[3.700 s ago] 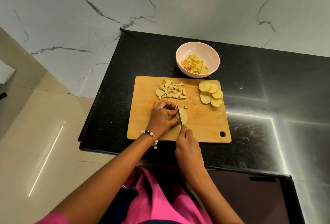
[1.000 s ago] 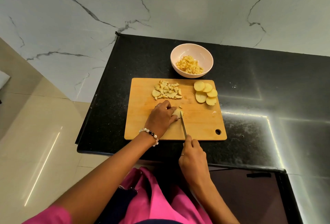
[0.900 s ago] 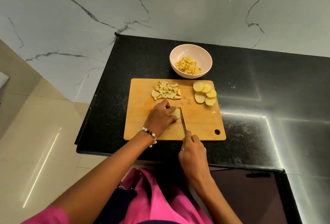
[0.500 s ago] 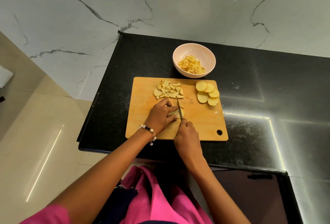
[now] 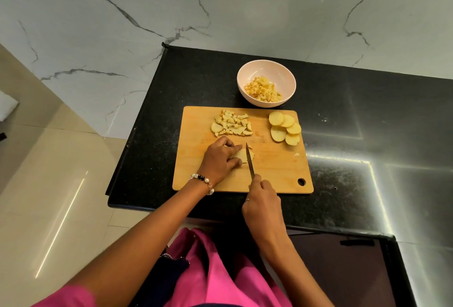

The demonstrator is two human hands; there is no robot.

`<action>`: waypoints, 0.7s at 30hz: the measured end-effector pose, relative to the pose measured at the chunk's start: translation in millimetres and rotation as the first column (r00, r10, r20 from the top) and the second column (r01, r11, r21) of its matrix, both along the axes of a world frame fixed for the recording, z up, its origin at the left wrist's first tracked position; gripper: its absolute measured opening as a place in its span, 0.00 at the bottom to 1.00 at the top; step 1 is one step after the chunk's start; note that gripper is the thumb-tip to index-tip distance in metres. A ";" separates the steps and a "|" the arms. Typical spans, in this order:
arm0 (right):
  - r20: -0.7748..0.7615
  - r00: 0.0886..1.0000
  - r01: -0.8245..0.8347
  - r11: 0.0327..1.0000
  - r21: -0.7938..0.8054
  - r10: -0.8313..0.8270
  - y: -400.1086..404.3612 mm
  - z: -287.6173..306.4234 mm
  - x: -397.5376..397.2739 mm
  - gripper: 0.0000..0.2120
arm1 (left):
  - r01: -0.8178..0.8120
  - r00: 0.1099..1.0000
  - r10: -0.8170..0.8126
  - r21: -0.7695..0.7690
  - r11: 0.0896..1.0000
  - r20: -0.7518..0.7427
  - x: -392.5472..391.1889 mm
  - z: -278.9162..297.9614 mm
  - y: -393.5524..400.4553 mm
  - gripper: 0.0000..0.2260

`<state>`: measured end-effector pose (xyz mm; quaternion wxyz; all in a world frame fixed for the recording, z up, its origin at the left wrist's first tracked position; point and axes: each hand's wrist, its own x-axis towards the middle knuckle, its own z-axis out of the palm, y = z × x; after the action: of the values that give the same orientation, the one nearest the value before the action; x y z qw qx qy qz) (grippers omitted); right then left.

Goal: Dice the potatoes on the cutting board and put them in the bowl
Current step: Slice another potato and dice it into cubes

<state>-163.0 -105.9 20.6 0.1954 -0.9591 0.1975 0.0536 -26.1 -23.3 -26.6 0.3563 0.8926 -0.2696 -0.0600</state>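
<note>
A wooden cutting board [image 5: 277, 172] lies on a black counter. My left hand [image 5: 220, 161] holds a potato slice [image 5: 241, 154] down on the board with curled fingers. My right hand [image 5: 262, 202] grips a knife [image 5: 250, 162] whose blade stands on the slice's right part. A pile of diced potato [image 5: 231, 124] lies at the board's far left. Several round slices [image 5: 284, 128] overlap at the far right. Behind the board stands a pink bowl [image 5: 285, 72] with diced potato in it.
The black counter [image 5: 367, 135] stretches to the right, with bright light reflections. Its left edge [image 5: 137, 120] drops to a beige floor. A marble wall rises behind the bowl. My pink garment fills the lower middle of the view.
My right hand drew back toward me, so more of the blade shows. The blade still sits on the slice under my left hand's fingers.
</note>
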 end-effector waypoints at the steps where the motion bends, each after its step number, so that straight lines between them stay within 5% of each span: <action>1: -0.003 1.000 -0.005 1.000 0.004 0.005 0.2 1.2 7.3 0.23 | 0.004 1.000 -0.004 0.001 1.000 -0.017 0.4 0.2 1.5 0.19; 18: -0.067 0.994 -0.092 0.989 -0.119 0.084 14.8 -17.2 -6.2 0.27 | -0.055 0.998 0.055 0.001 0.998 -0.007 -4.5 1.6 -0.3 0.17; 21: -0.107 0.993 -0.061 0.998 -0.028 0.058 10.2 -7.4 -14.9 0.24 | -0.054 0.998 0.054 0.001 0.999 -0.013 -4.7 3.2 -0.1 0.17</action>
<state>-177.8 -95.6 13.2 0.1680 -0.9634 0.1796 0.1072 -30.8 -23.4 -23.4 0.3595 0.8993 -0.2428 -0.0562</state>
